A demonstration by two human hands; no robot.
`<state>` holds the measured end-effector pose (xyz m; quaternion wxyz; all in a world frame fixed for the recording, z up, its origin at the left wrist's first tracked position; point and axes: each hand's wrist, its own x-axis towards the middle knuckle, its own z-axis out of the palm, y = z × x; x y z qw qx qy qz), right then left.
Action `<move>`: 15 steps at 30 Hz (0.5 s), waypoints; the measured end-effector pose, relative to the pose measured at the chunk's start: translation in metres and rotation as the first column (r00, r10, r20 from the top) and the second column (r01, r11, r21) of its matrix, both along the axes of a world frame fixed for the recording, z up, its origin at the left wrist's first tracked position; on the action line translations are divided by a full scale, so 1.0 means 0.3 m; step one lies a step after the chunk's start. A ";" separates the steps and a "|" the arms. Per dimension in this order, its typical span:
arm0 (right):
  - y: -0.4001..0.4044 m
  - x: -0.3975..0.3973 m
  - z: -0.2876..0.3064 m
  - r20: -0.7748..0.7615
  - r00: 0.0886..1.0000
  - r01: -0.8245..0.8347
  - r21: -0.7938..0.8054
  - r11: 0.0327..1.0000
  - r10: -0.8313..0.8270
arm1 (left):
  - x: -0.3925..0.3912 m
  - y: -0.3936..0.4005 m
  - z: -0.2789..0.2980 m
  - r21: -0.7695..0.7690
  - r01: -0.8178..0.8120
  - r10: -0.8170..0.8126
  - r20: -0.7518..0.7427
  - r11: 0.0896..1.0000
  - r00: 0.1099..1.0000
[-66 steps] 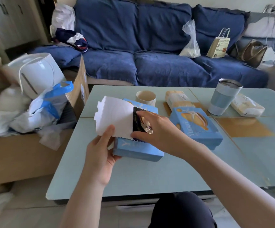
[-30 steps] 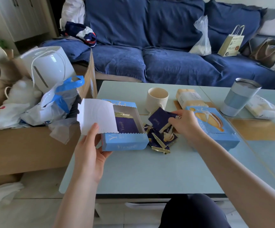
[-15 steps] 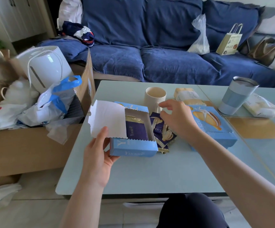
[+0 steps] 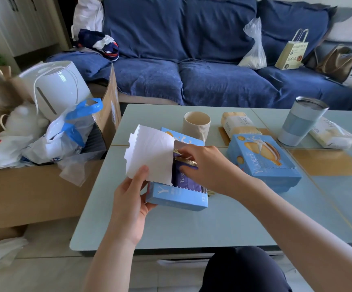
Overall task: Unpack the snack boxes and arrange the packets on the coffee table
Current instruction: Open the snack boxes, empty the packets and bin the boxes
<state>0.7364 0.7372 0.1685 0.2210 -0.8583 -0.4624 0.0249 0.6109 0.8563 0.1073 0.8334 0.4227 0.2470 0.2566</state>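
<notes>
We could not make out the fingertips of the right hand [image 4: 204, 165]: they were buried inside the open box [image 4: 177, 192], behind its raised white flap [image 4: 149, 154]. They were curled on a dark purple, gold-edged packet [image 4: 186, 163] at the box's far end, and the hand appeared to pinch it. Further purple packets [image 4: 186, 180] lay flat in the box, only their glossy tops showing. A sliver of gold foil showed at the box's right edge, otherwise hidden under the right wrist.

The left hand [image 4: 133, 199] gripped the box's near left corner, thumb pressed on the flap's inner face, holding it upright. The box was light blue card with scalloped tear edges and rested on the pale blue coffee table [image 4: 192, 228].

Right of the open box lay a second, sealed blue box [image 4: 263, 161]. Beyond the open box stood a ribbed cream cup [image 4: 197, 125]; further right, a clear-wrapped snack pack [image 4: 238, 125], a steel-rimmed tumbler [image 4: 301, 121] and another wrapped pack [image 4: 330, 133].
</notes>
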 end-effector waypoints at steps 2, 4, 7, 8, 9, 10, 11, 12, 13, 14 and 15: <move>-0.003 0.006 0.004 -0.005 1.000 0.011 -0.001 1.000 -0.011 | 0.001 0.001 -0.003 0.002 -0.006 0.006 -0.014 1.000 1.000; -0.008 0.016 0.005 0.008 1.000 0.024 0.005 1.000 -0.024 | 0.002 -0.001 -0.005 0.010 -0.011 0.011 -0.025 1.000 1.000; -0.014 0.028 0.010 0.003 0.999 0.048 -0.009 0.999 -0.048 | 0.002 -0.002 -0.008 0.019 -0.011 0.012 -0.034 1.000 0.999; -0.016 0.032 0.012 -0.012 0.998 0.055 -0.018 0.998 -0.055 | 0.002 -0.001 -0.008 0.023 -0.011 0.012 -0.038 1.000 0.999; -0.018 0.036 0.016 -0.028 0.998 0.058 -0.024 0.998 -0.059 | 0.001 0.000 -0.008 0.029 -0.010 0.011 -0.040 1.000 0.999; -0.021 0.040 0.020 -0.049 0.997 0.059 -0.027 0.998 -0.061 | 0.001 0.001 -0.008 0.037 -0.007 0.008 -0.041 0.999 0.999; -0.023 0.044 0.024 -0.083 0.994 0.064 -0.025 0.998 -0.066 | 0.001 0.001 -0.008 0.046 -0.004 0.006 -0.042 0.999 0.999; -0.026 0.049 0.026 -0.131 0.988 0.074 -0.020 0.997 -0.076 | 0.000 0.002 -0.008 0.055 -0.002 0.005 -0.045 0.998 0.999; -0.028 0.054 0.028 -0.185 0.979 0.085 -0.011 0.996 -0.086 | 0.000 0.002 -0.009 0.063 -0.002 0.005 -0.046 0.998 0.999; -0.031 0.060 0.031 -0.235 0.968 0.096 0.000 0.995 -0.094 | 0.000 0.002 -0.008 0.069 -0.004 0.007 -0.046 0.998 0.999; -0.034 0.066 0.032 -0.276 0.956 0.103 0.011 0.995 -0.096 | 0.000 0.003 -0.009 0.073 -0.006 0.009 -0.043 0.997 0.999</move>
